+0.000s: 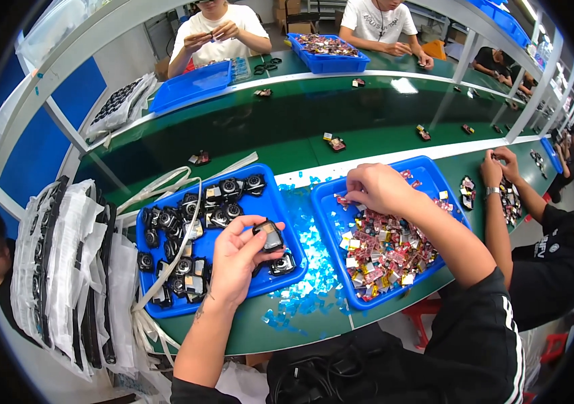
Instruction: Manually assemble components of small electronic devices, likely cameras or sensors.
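My left hand (238,259) grips a small black device housing (270,236) with a grey rectangular face, above the right side of a blue tray (280,283). Several similar black housings (184,266) with round lens-like rings lie in that tray. My right hand (383,190) reaches over a second blue tray (331,202) on the right. Its thumb and forefinger pinch a small reddish circuit piece (344,200). Heaped in this tray are many small circuit boards (388,252) in red, white and yellow.
Blue film scraps (314,269) lie between the trays. A green conveyor belt (233,128) carries scattered parts beyond. White-wrapped stacks (65,269) and pale straps (145,316) stand at left. A co-worker's arms (499,209) work at right; two people sit opposite near a blue bin (327,62).
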The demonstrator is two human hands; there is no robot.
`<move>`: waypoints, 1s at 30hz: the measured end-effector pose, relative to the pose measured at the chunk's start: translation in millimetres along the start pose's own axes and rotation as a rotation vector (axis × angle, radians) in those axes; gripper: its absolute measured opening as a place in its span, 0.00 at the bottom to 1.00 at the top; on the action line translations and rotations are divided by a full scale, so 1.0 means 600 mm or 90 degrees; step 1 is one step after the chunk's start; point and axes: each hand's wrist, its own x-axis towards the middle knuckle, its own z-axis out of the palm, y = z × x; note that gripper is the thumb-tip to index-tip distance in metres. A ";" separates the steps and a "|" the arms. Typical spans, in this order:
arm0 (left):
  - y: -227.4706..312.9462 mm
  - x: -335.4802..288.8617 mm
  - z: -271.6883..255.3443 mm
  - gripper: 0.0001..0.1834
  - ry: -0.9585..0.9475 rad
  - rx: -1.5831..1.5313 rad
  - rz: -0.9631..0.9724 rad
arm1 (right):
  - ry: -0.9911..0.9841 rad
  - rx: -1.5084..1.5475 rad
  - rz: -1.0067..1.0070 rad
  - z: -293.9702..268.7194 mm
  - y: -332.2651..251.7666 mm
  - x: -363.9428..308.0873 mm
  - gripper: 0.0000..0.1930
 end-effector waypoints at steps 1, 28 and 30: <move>0.001 -0.001 0.003 0.13 -0.007 -0.001 -0.016 | -0.003 0.001 -0.002 0.006 -0.001 -0.002 0.11; -0.026 -0.031 0.039 0.15 -0.040 0.816 0.855 | -0.107 1.065 0.209 0.064 -0.163 -0.092 0.08; -0.026 -0.036 0.039 0.12 -0.042 0.774 0.775 | -0.097 1.031 0.202 0.066 -0.167 -0.098 0.09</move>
